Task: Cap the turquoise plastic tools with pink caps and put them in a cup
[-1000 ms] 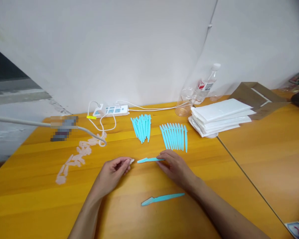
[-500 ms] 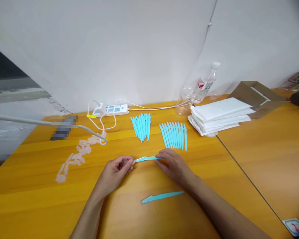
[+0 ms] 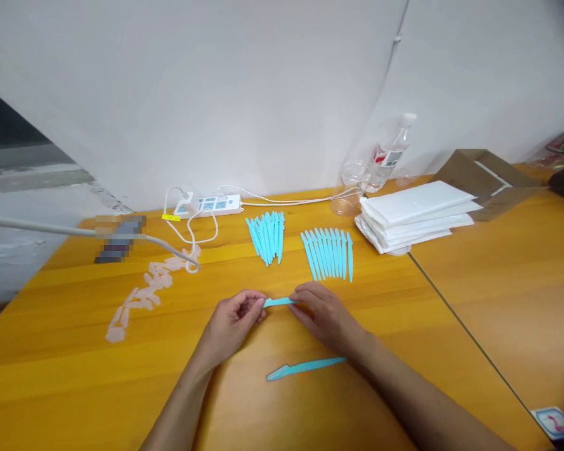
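A light-blue eyebrow razor [image 3: 278,302] is held level above the wooden table between my two hands. My left hand [image 3: 237,319] is closed around its blade end, and the fingers hide that end. My right hand [image 3: 317,310] pinches the handle end between thumb and fingers. Another blue eyebrow razor [image 3: 305,368] lies on the table below my hands, its handle tip near my right forearm. Beyond my hands are a heaped bunch of blue razors [image 3: 267,238] and a fanned row of them [image 3: 328,254]. Small translucent blade covers [image 3: 145,294] lie scattered to the left.
A power strip [image 3: 216,204] with white cables lies by the wall. A blurred-out dark object [image 3: 121,239] is at left. At right are a clear plastic cup [image 3: 348,197], a bottle [image 3: 390,153], stacked white packets [image 3: 416,216] and an opened cardboard box [image 3: 484,181].
My left hand has moved right along the razor, nearer my right hand. The blade end and clear cover, visible before, are now hidden in its fingers.
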A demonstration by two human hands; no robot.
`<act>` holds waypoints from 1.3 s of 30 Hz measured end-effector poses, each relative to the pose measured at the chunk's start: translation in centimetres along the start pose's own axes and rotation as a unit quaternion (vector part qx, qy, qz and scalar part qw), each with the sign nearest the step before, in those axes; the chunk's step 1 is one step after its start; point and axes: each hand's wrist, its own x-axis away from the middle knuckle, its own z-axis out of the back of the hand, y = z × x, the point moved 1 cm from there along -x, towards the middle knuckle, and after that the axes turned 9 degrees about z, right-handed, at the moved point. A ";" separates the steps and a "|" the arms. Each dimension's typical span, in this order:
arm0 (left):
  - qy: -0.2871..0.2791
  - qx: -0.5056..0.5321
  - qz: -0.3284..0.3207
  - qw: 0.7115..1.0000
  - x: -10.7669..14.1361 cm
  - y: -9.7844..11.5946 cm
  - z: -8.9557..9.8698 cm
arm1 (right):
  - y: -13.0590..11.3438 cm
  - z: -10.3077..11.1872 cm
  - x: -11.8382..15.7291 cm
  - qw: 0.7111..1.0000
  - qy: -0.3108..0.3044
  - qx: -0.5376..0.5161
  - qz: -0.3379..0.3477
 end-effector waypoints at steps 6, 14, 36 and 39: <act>0.070 0.066 -0.006 0.995 -0.8 -0.6 0.3 | 4.3 4.3 0.9 0.957 0.151 0.178 -0.170; 0.070 -0.003 -0.015 0.997 -1.2 -1.8 1.3 | 8.9 8.1 2.9 0.836 0.118 0.357 -0.400; 0.091 -0.020 -0.027 0.995 -0.5 -1.4 1.7 | 8.6 -2.7 -11.5 0.916 -0.043 0.071 -0.394; 0.120 -0.041 -0.030 0.991 0.6 -1.3 3.9 | 9.4 -2.8 -11.2 0.912 -0.033 0.020 -0.408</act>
